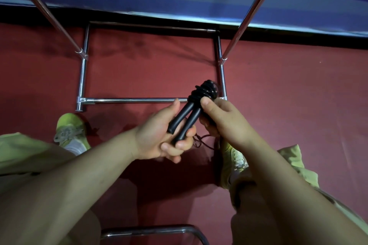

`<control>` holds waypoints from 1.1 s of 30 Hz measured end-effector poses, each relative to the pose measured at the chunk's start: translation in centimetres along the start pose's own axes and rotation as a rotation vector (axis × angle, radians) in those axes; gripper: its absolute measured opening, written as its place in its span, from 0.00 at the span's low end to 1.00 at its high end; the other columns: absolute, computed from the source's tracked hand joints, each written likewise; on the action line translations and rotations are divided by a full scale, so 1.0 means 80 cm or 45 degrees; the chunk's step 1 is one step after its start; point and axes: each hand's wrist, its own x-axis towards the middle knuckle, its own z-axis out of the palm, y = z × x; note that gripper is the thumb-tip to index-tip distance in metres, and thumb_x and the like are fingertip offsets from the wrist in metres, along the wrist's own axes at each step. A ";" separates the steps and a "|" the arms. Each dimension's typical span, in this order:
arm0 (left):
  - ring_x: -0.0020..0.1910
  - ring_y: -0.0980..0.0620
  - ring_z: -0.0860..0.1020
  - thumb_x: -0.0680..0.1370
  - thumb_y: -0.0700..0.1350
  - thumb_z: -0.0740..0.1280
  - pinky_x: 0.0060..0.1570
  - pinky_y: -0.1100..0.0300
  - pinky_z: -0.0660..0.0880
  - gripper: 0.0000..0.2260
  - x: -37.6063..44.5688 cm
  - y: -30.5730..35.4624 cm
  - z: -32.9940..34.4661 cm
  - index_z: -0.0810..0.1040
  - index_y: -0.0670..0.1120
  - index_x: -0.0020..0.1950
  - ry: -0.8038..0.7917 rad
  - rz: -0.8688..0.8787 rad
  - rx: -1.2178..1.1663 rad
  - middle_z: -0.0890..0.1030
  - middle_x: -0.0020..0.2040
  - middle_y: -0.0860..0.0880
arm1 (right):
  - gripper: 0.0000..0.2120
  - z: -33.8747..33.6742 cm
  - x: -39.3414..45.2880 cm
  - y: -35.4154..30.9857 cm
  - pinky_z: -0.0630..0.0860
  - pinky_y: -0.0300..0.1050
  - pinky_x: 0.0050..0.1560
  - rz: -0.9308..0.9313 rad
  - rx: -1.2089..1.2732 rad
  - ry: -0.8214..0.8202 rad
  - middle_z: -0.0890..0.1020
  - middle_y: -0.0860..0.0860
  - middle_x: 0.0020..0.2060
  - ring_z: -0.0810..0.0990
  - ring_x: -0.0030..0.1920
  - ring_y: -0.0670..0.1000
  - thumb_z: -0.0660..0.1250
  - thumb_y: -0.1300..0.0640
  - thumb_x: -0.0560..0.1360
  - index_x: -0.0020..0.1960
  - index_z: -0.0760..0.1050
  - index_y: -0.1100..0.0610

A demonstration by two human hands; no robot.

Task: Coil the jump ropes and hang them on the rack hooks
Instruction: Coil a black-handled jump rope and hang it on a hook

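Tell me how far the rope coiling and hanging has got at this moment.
Done: the black rope is wound around the tops of its two handles. In hand: the left hand holds the handles while the right hand pinches the bundle, probably securing it. Left: nothing hangs on the rack in view; no hooks are visible.

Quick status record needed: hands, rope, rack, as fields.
left hand: grips the two black handles at their lower ends
right hand: holds the coiled rope, thumb pressed beside the wraps
rope state: wound around the handles' upper ends
rack: chrome frame on the red floor; hooks not in view
hung: not yet
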 end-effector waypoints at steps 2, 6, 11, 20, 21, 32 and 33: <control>0.18 0.57 0.58 0.72 0.71 0.45 0.31 0.60 0.70 0.30 0.000 -0.002 0.001 0.71 0.45 0.39 0.199 0.017 0.166 0.69 0.27 0.49 | 0.17 -0.002 0.001 0.005 0.51 0.47 0.28 0.071 -0.103 -0.026 0.63 0.57 0.32 0.57 0.27 0.48 0.60 0.46 0.80 0.34 0.74 0.47; 0.18 0.56 0.58 0.73 0.66 0.45 0.30 0.60 0.68 0.28 0.001 -0.004 0.011 0.70 0.44 0.41 0.487 0.064 0.493 0.70 0.24 0.49 | 0.18 0.000 0.005 0.010 0.55 0.41 0.25 0.195 -0.297 0.000 0.67 0.47 0.24 0.59 0.24 0.47 0.57 0.44 0.81 0.36 0.70 0.51; 0.19 0.58 0.66 0.81 0.59 0.45 0.30 0.60 0.69 0.25 0.010 -0.004 0.003 0.71 0.45 0.38 0.793 0.098 0.795 0.71 0.24 0.51 | 0.25 0.007 0.007 0.011 0.63 0.42 0.28 0.326 -0.467 0.080 0.69 0.48 0.22 0.65 0.23 0.50 0.55 0.39 0.79 0.33 0.68 0.55; 0.54 0.45 0.77 0.79 0.61 0.43 0.55 0.49 0.72 0.25 0.003 -0.002 -0.011 0.73 0.49 0.57 1.142 0.063 1.579 0.79 0.53 0.49 | 0.33 0.011 0.000 0.012 0.71 0.42 0.34 0.413 -0.312 0.002 0.75 0.50 0.26 0.75 0.28 0.50 0.49 0.30 0.75 0.44 0.76 0.58; 0.52 0.45 0.76 0.80 0.60 0.44 0.52 0.51 0.72 0.24 0.003 -0.002 -0.011 0.73 0.49 0.57 1.163 0.056 1.625 0.79 0.52 0.50 | 0.34 0.013 0.000 0.010 0.70 0.41 0.31 0.436 -0.233 -0.014 0.74 0.49 0.27 0.73 0.26 0.49 0.50 0.29 0.73 0.45 0.76 0.58; 0.38 0.51 0.77 0.72 0.63 0.65 0.38 0.55 0.70 0.16 0.004 0.008 -0.014 0.73 0.50 0.44 1.144 0.075 1.445 0.79 0.40 0.51 | 0.24 0.025 0.006 0.019 0.58 0.41 0.27 0.413 -0.250 0.146 0.64 0.44 0.21 0.61 0.20 0.44 0.57 0.35 0.77 0.39 0.72 0.56; 0.37 0.51 0.77 0.70 0.63 0.66 0.37 0.55 0.69 0.17 0.006 0.008 -0.015 0.74 0.49 0.42 1.134 0.080 1.456 0.80 0.38 0.51 | 0.23 0.025 0.006 0.018 0.57 0.42 0.27 0.389 -0.245 0.156 0.64 0.44 0.21 0.61 0.20 0.44 0.58 0.37 0.78 0.37 0.71 0.55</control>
